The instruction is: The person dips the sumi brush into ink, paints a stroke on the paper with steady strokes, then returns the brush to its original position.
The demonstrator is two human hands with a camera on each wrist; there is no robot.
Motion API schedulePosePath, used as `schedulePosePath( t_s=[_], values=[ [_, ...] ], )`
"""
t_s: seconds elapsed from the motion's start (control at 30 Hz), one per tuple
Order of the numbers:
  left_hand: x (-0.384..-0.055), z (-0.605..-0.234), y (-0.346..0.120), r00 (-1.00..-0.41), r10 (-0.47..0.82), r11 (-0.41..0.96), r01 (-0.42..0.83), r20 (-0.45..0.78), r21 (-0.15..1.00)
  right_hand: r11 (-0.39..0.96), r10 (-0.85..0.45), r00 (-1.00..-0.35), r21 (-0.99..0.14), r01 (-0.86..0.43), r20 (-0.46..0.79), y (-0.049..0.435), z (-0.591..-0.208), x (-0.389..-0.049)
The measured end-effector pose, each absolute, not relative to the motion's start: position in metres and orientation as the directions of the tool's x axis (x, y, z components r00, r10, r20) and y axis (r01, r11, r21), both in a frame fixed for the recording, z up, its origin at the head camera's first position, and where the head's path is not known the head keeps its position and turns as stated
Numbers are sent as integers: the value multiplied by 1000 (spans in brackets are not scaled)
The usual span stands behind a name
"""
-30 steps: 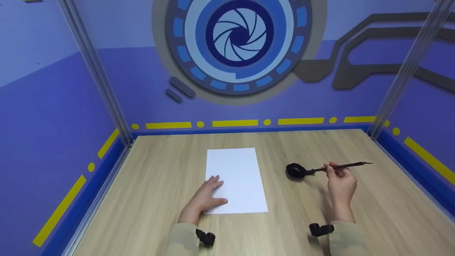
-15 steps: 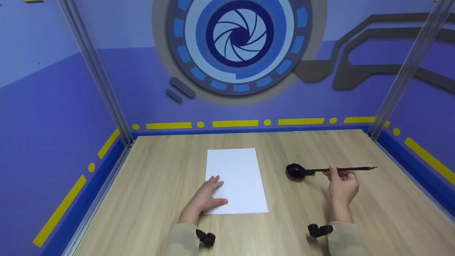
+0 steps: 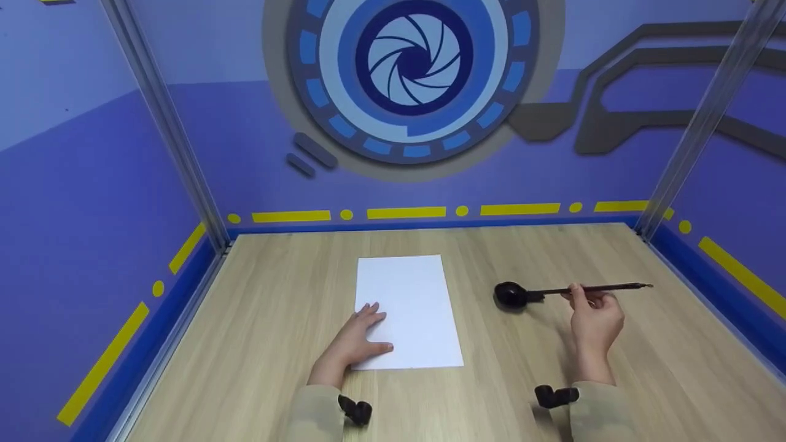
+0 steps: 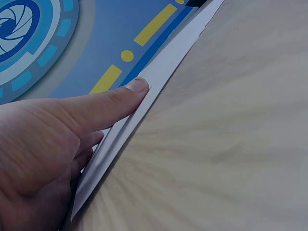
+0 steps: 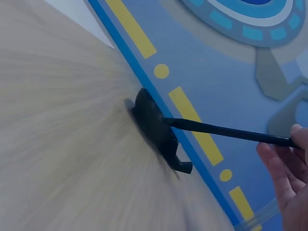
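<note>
My right hand (image 3: 595,322) pinches a dark calligraphy brush (image 3: 617,286) by its handle, thumb on the near side. The handle lies nearly level, its far end pointing right. At the other end, the brush's head reaches a small black ink dish (image 3: 509,296) with a short side grip. The right wrist view shows the brush (image 5: 226,131) slanting down to the dish (image 5: 149,118); the bristles are hidden inside. My left hand (image 3: 356,341) rests on the lower left of a white sheet of paper (image 3: 411,288), fingers spread. Its thumb (image 4: 137,86) presses the paper's near edge.
Paper and dish lie on a wooden table (image 3: 295,276). Behind it stands a blue and purple wall (image 3: 233,135) with a round painted design, and metal posts (image 3: 178,135) rise at the corners. Each sleeve carries a small black device (image 3: 556,396).
My right hand has shifted slightly right and changed its hold on the brush, whose tail end moved a little right. The brush's head stays at the dish. My left hand and the paper have not moved.
</note>
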State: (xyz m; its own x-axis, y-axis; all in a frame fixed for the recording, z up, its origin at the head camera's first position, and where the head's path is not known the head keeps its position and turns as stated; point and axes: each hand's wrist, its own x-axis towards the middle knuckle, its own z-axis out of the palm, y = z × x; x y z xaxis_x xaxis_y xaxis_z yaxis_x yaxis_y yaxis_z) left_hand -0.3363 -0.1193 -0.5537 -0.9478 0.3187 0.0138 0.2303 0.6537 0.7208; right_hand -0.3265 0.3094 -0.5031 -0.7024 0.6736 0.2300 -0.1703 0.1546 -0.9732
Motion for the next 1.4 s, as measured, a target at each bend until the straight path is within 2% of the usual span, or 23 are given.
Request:
schedulePosePath(
  t_s=[0.23, 0.53, 0.7, 0.93, 1.07, 1.4],
  values=[
    [-337, -554, -120, -945, 326, 652, 245, 27, 717, 137, 611, -745, -963, -233, 267, 307, -503, -329],
    [-338, -554, -119, -946, 323, 660, 240, 19, 712, 196, 563, -782, -963, -186, 266, 308, -502, -327],
    [-338, -554, -119, -947, 321, 662, 236, 15, 711, 203, 580, -772, -964, -171, 259, 310, -498, -325],
    [-337, -554, -120, -947, 320, 663, 240, 22, 709, 148, 644, -712, -959, -240, 278, 307, -499, -325],
    [-337, -554, -120, -948, 317, 658, 233, 16, 716, 169, 675, -687, -963, -210, 269, 307, -505, -326],
    [-337, -554, -120, -942, 333, 656, 257, 34, 710, 139, 673, -720, -985, -103, 171, 311, -514, -328]
  ],
)
